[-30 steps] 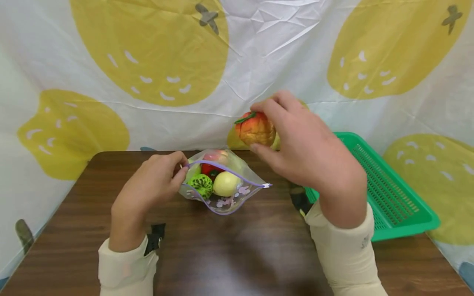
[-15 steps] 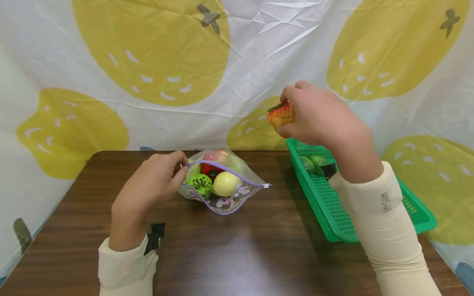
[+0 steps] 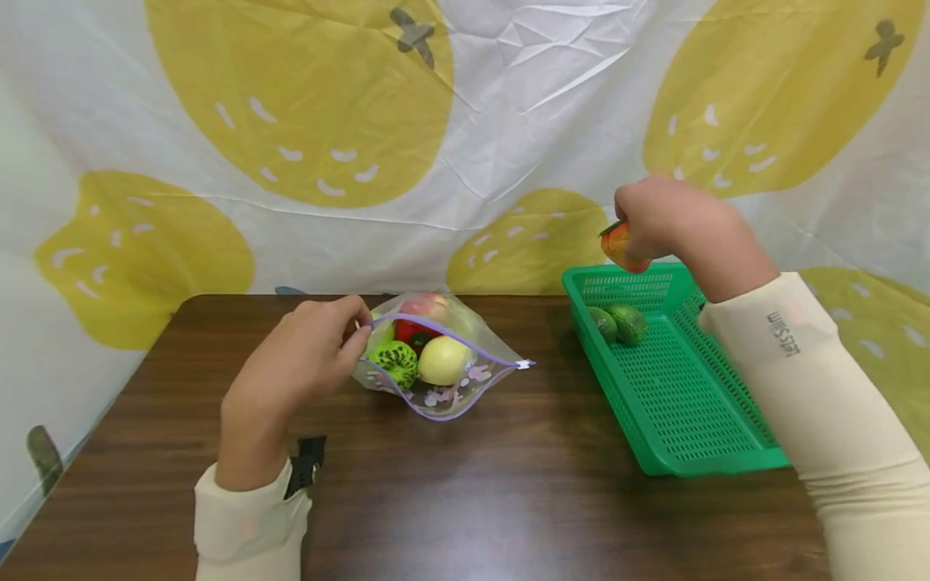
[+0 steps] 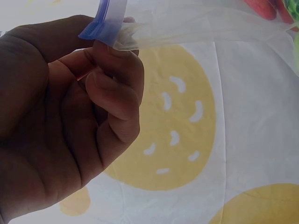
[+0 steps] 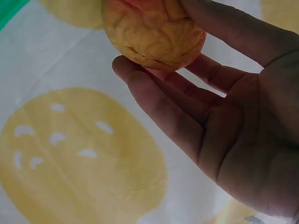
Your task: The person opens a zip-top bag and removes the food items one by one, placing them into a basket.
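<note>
My left hand (image 3: 294, 359) pinches the purple zip edge of a clear bag (image 3: 475, 373) between thumb and forefinger. The bag's mouth gapes, showing a pale yellow fruit (image 3: 443, 361), a spotted green one (image 3: 394, 365) and red ones behind. Up on the right, my right hand (image 3: 668, 214) holds a wrinkled orange-red fruit (image 3: 617, 244) with a green leaf, above the back end of a green basket (image 3: 672, 395). From the right wrist view, thumb and fingertips grip the same fruit (image 5: 154, 35) at its sides. The left wrist view shows the purple zip strip (image 4: 107, 21) between thumb and finger.
Two dark green fruits (image 3: 628, 323) lie in the basket's back left corner. The basket stands on the right of a brown wooden table (image 3: 465, 492). A white cloth (image 3: 501, 161) with yellow fruit prints hangs right behind the table.
My right hand has carried the orange-red fruit from near the bag rightward to over the basket, lowering slightly at the end. My left hand and the bag have stayed put.
</note>
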A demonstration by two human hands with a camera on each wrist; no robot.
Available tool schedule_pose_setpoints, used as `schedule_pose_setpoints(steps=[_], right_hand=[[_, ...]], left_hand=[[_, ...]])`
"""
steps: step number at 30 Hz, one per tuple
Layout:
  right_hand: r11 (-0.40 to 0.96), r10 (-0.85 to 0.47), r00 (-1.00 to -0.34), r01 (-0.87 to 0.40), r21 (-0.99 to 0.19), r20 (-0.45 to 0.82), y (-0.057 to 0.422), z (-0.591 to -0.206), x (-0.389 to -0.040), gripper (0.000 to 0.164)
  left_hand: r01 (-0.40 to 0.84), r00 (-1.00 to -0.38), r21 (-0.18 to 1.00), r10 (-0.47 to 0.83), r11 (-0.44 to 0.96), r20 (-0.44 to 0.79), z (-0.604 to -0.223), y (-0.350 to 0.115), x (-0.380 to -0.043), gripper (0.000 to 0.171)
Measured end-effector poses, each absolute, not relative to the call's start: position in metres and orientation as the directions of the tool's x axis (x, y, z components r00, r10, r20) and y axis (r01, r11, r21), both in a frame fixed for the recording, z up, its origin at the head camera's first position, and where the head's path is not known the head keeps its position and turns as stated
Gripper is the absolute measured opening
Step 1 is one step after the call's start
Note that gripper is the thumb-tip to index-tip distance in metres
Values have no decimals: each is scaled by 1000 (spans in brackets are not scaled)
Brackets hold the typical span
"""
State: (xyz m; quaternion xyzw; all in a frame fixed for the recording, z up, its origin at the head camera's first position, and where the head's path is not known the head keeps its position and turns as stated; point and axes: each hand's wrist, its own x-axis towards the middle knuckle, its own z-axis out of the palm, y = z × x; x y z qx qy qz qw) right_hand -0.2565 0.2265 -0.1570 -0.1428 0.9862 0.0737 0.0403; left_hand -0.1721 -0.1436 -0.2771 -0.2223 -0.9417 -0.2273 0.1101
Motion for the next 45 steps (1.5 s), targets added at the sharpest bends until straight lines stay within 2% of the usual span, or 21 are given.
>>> schedule_pose_setpoints(steps=[10, 15, 17, 22, 28, 45], right_hand=[[967, -196, -954, -227, 116, -227, 277, -191, -288, 28], [979, -160, -952, -188, 85, -260, 298, -213, -300, 44], [980, -149, -955, -178, 93, -256, 306, -223, -304, 44], [987, -106, -967, -131, 95, -233, 318, -252, -310, 28], [991, -108, -973, -121, 52, -205, 330, -278, -311, 22], [997, -67, -974, -74, 26, -217, 344, -319, -316, 19]], left_hand=[[459, -883, 384, 366, 801, 293, -277, -143, -172, 14], [459, -884, 385, 365, 801, 293, -277, -143, -172, 14], [455, -886, 388, 363, 801, 290, -277, -142, -171, 14], [459, -883, 390, 364, 798, 295, -278, -141, -171, 14], [461, -881, 385, 359, 800, 308, -277, -140, -171, 14], [461, -881, 386, 357, 799, 311, -278, -140, -169, 13]])
